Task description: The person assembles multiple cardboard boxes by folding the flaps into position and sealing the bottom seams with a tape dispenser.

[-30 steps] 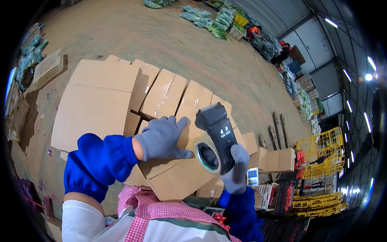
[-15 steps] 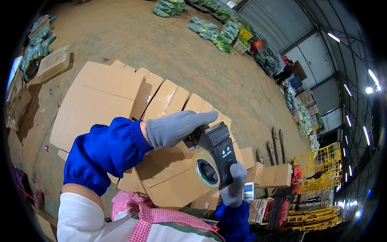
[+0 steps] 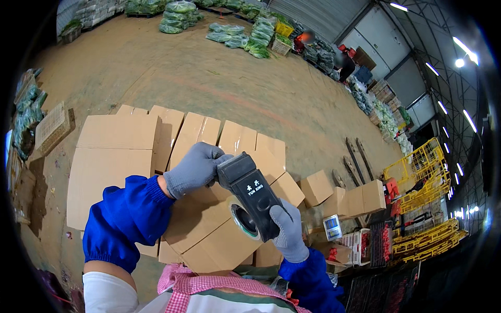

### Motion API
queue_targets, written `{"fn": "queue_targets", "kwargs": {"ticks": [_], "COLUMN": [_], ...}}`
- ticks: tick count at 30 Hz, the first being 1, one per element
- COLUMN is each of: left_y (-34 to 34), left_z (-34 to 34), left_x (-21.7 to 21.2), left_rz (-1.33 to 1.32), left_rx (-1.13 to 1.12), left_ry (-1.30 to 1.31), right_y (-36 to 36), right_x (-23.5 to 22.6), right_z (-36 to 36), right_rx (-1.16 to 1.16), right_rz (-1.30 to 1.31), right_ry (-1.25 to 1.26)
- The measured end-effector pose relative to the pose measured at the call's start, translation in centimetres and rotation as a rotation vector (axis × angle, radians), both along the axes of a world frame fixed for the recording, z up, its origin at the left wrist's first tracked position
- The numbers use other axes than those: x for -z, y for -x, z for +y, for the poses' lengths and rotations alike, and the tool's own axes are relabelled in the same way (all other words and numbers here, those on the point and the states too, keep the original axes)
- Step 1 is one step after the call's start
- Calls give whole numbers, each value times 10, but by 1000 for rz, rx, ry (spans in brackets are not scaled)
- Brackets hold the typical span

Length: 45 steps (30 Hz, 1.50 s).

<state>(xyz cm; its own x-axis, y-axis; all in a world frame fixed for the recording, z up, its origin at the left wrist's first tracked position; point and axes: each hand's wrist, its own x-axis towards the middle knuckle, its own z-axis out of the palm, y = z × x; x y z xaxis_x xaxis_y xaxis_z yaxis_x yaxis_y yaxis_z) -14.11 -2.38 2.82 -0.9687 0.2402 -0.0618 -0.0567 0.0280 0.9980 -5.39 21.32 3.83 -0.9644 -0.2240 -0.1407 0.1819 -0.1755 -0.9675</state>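
Note:
My right hand (image 3: 290, 232), in a grey knit glove, grips a black tape dispenser (image 3: 259, 195) by its lower end. A roll of clear tape (image 3: 244, 219) sits on the dispenser's left side. My left hand (image 3: 192, 169), gloved alike, has its fingers pinched together at the dispenser's toothed upper end; anything between the fingertips is too small to make out. Beneath both hands stand several brown cardboard boxes (image 3: 113, 156) packed close together, some with shiny tape along their tops.
Smaller boxes (image 3: 365, 198) stand at the right, near pallet-truck forks (image 3: 355, 161) and yellow metal frames (image 3: 417, 167). A scale display (image 3: 332, 228) and crates with red produce (image 3: 385, 242) are at lower right. Bagged greens (image 3: 227, 35) line the far side, where people work. A crate (image 3: 52, 128) lies left.
The dispenser has tilted leftward, its toothed end now lower left. My left hand has turned from lying stretched over that end to pinching at it. The view has shifted over the floor.

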Motion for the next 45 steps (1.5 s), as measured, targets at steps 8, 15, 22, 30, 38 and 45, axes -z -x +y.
{"fn": "queue_targets", "kwargs": {"ticks": [8, 15, 22, 30, 38, 45], "left_y": [34, 37, 23, 25, -39, -164], "left_z": [-56, -41, -26, -50, -53, 26], "left_x": [28, 83, 122, 176, 48, -10], "left_rz": [-72, -44, 37, 44, 254, 615], "left_rx": [-217, -70, 245, 368, 296, 7], "left_ry": [217, 392, 717, 740, 636, 1067], "right_y": [-34, -34, -34, -36, -35, -31], "right_x": [-9, -11, -12, -13, -10, 1], "right_z": [5, -1, -11, -14, -15, -2], "right_rx": [149, 103, 195, 177, 101, 71], "right_rz": [-120, 207, -55, 11, 323, 930], "right_ry": [-94, -492, -267, -250, -402, -886]}}
